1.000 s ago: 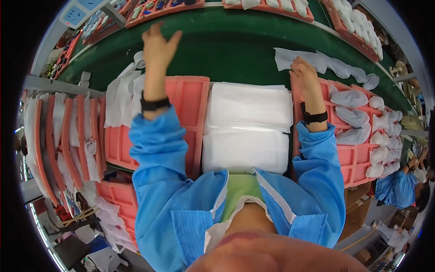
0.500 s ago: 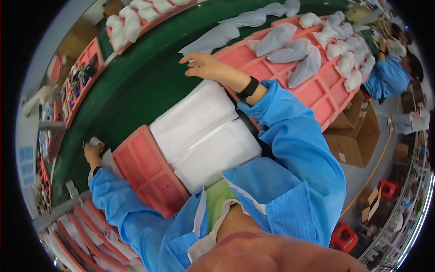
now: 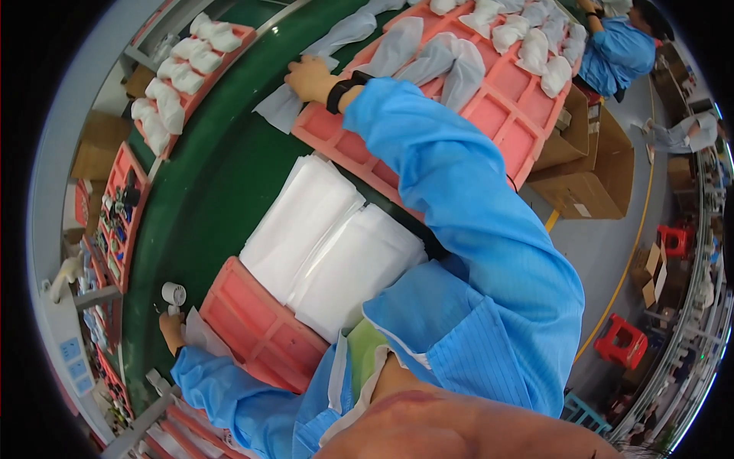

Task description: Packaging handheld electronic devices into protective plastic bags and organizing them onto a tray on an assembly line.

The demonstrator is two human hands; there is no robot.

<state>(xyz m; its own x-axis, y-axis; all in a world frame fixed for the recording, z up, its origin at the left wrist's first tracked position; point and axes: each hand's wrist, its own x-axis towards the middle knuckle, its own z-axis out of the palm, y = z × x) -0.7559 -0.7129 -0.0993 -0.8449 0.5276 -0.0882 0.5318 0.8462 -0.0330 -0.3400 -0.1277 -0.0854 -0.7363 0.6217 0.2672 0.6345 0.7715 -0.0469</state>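
At the left, my left hand (image 3: 172, 330) is closed around the lower part of a small white device with a round, cylindrical head (image 3: 174, 293). A thin translucent sheet (image 3: 205, 333) lies beside that wrist, along the pink tray (image 3: 256, 325). Farther off, my right hand (image 3: 310, 79), with a black band at its wrist, has its fingers curled over a translucent white bag (image 3: 280, 109) on the green surface. The bag's wide end sticks out toward me; its other end is hidden by the hand. Another translucent bag (image 3: 340, 34) lies just beyond.
Two stacks of white sheet bags (image 3: 298, 229) lie before me. A large pink compartment tray (image 3: 501, 157) holds several wrapped pieces. More pink trays (image 3: 183, 126) stand across the green surface (image 3: 199, 206). Cardboard boxes (image 3: 589, 183), a red stool (image 3: 621, 340) and a co-worker (image 3: 619, 53) are at the right.
My right hand has reached farther away, from above the green surface onto the translucent bag, and its fingers have curled. The white device's round head now shows more clearly in my left hand. The view has shifted.
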